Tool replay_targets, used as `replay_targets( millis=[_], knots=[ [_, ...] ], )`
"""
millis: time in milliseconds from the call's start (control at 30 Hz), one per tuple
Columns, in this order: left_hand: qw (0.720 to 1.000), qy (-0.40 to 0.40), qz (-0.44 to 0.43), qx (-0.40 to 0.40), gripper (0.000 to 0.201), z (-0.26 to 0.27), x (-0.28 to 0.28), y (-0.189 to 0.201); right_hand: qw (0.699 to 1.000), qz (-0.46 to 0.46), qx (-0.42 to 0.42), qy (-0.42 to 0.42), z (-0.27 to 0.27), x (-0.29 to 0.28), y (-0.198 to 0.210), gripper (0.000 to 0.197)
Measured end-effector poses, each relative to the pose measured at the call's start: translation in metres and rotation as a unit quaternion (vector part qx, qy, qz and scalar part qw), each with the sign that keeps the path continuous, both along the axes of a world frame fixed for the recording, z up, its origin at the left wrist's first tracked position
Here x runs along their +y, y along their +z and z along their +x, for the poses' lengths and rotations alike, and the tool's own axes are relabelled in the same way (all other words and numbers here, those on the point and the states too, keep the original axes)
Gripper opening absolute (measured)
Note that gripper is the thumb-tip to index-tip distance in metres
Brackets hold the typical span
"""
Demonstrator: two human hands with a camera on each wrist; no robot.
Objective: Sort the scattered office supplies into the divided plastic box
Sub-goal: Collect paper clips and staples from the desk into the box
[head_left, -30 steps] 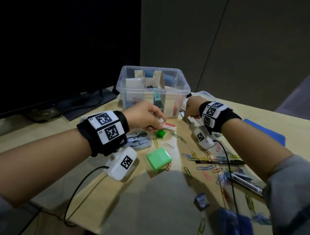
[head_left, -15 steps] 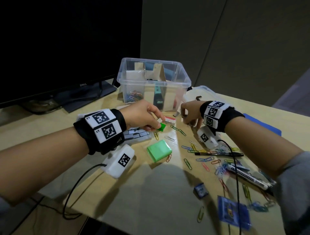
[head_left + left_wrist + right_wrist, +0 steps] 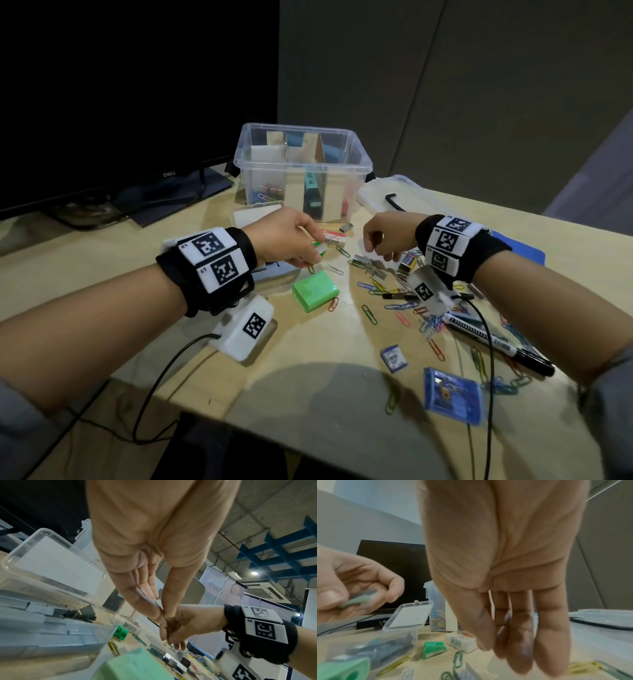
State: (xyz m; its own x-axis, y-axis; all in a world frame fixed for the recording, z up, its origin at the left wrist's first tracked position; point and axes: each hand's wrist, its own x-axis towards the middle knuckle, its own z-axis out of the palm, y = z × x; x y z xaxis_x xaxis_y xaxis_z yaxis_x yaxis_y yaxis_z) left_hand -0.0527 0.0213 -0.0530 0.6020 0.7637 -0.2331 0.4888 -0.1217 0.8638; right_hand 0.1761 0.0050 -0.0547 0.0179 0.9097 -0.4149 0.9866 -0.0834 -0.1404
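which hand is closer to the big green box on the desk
Left. The left hand hovers just behind the green box; the right hand is farther off to its right.

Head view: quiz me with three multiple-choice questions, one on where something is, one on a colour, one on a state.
1. In the divided box, the paper clips lie in: A the leftmost compartment; B the middle one; C the rightmost one.
2. The block on the table is: A red; B green; C black.
3. The left hand: A lies flat on the table; B reaches into the box; C pinches a small piece.

Key: A, the clips show through the clear wall on the left; B, it is plainly green; C, thumb and fingers close on it in the right wrist view.
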Motion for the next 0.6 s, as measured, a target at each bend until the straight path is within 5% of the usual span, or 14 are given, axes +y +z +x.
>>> replay_targets(
  millis=[400, 500, 600],
  knots=[
    [1.000, 0.002, 0.009, -0.016, 0.018, -0.002, -0.005, 0.000, 0.988, -0.006, -0.145, 0.054, -0.028, 0.005, -0.008, 0.026],
    [1.000, 0.006, -0.001, -0.022, 0.018, -0.008, -0.003, 0.000, 0.993, -0.002, -0.112, 0.042, -0.022, 0.007, -0.005, 0.025],
    [0.999, 0.014, -0.010, -0.028, 0.017, -0.012, -0.002, 0.000, 0.999, 0.039, 0.011, -0.003, -0.012, 0.006, 0.002, 0.015]
  ],
)
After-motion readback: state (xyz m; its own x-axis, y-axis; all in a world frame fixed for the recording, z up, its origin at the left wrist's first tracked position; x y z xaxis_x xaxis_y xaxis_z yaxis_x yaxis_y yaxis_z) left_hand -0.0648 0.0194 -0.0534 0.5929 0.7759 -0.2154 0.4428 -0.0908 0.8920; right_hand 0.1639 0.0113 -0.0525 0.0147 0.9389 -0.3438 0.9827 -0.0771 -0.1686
